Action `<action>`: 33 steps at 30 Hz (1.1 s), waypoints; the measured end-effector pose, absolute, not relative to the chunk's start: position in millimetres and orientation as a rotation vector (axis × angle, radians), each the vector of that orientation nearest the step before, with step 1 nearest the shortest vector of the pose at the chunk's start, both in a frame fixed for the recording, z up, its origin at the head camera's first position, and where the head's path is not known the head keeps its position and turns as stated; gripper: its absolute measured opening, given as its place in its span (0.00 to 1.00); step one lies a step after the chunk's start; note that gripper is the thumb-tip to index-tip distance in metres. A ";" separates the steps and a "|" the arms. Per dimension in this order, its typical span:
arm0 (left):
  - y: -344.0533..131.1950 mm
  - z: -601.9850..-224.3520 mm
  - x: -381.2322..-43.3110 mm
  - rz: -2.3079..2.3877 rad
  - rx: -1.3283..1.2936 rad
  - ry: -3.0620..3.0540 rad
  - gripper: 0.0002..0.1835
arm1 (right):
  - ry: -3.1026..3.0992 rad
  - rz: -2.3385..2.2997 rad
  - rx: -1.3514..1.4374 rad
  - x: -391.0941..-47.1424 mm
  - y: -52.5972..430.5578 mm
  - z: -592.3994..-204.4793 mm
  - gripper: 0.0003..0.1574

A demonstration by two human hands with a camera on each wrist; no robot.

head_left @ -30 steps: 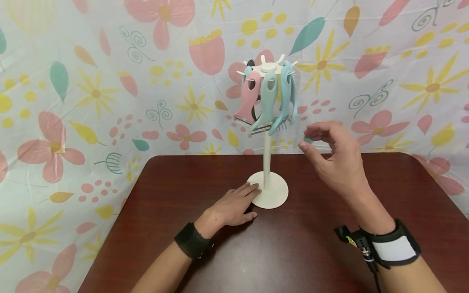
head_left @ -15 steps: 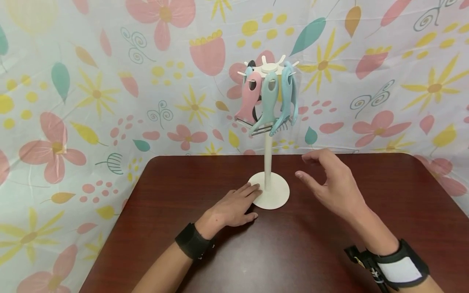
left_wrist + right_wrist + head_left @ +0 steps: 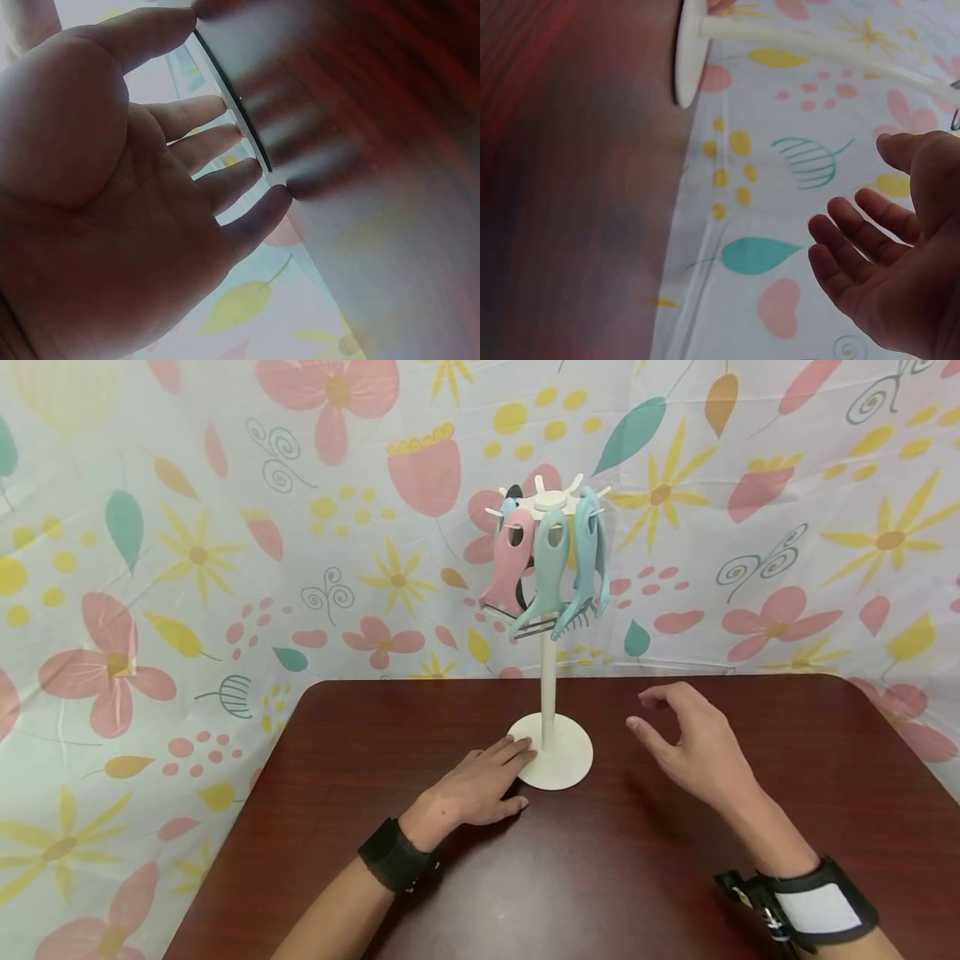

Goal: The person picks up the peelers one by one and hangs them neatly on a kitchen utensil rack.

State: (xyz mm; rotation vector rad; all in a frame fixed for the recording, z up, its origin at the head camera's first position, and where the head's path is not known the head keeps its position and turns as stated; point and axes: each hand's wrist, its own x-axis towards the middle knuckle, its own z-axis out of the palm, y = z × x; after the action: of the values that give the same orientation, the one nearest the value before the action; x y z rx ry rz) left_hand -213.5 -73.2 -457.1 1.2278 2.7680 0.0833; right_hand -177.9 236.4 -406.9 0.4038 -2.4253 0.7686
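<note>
A white stand (image 3: 566, 768) with a round base, a thin pole and a ring of hooks stands upright on the table. Peelers hang from its hooks: a pink peeler (image 3: 507, 568), a pale green peeler (image 3: 550, 568) and a light blue peeler (image 3: 586, 560) face me. Others behind them, one of them black, are partly hidden. My left hand (image 3: 476, 787) rests its outstretched fingertips on the left of the base; the left wrist view shows the fingers (image 3: 229, 184) at the base's edge. To the right of the stand, my right hand (image 3: 701, 752) hovers with loosely bent fingers, holding nothing.
The dark reddish-brown table (image 3: 585, 877) has rounded far corners. Close behind it hangs a white cloth (image 3: 420, 477) printed with flowers and leaves. Black straps (image 3: 393, 854) circle both wrists.
My right hand has come down from beside the hanging peelers to lower over the table, then shifted slightly right. The left hand and the stand have stayed in place.
</note>
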 end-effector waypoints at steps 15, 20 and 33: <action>-75.2 -456.9 -213.1 0.097 1.225 2.773 0.38 | -2.574 0.649 0.330 -192.0 259.8 -431.1 0.27; -75.7 -454.9 -212.0 0.095 1.229 2.775 0.38 | -2.638 0.601 0.289 -194.2 267.2 -436.5 0.35; -77.3 -450.1 -216.2 0.109 1.275 2.787 0.38 | -2.712 0.495 0.284 -202.3 278.4 -446.0 0.44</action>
State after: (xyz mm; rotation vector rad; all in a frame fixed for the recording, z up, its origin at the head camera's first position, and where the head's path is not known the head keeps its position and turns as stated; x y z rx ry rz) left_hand -216.2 -77.3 -450.1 1.2749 2.7868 0.1089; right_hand -202.3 278.4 -446.0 0.2836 -2.7117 0.4947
